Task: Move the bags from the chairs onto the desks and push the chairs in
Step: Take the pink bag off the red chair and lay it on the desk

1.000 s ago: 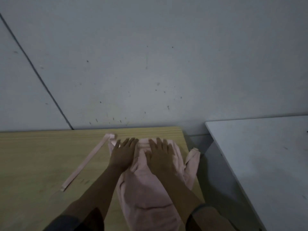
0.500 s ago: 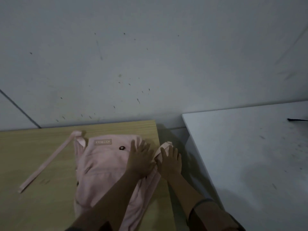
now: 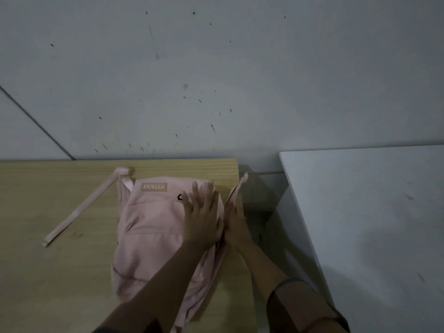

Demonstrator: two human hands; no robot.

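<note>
Pink backpack [image 3: 153,227] lies flat on the wooden desk [image 3: 48,212], near the desk's right edge, top end toward the wall [image 3: 216,68]. A sewn label patch [image 3: 154,187] sits at that top end, text not legible enough to trust.

Left hand [image 3: 201,217]: palm down on the backpack's upper right part, fingers straight and spread, pressing flat, nothing pinched.

Right hand [image 3: 234,212]: just right of the left hand, touching it at the wrist side, fingers straight and held together, edge-on to the camera, against the backpack's right side where a pink strap end [image 3: 241,182] sticks up past the fingertips. Cannot tell if the thumb hooks the strap.

1 loose pink strap [image 3: 81,207] runs from the backpack's top left corner diagonally across the desk, lying flat.

White desk [image 3: 372,224] stands right of the wooden desk, a gap between them.
</note>
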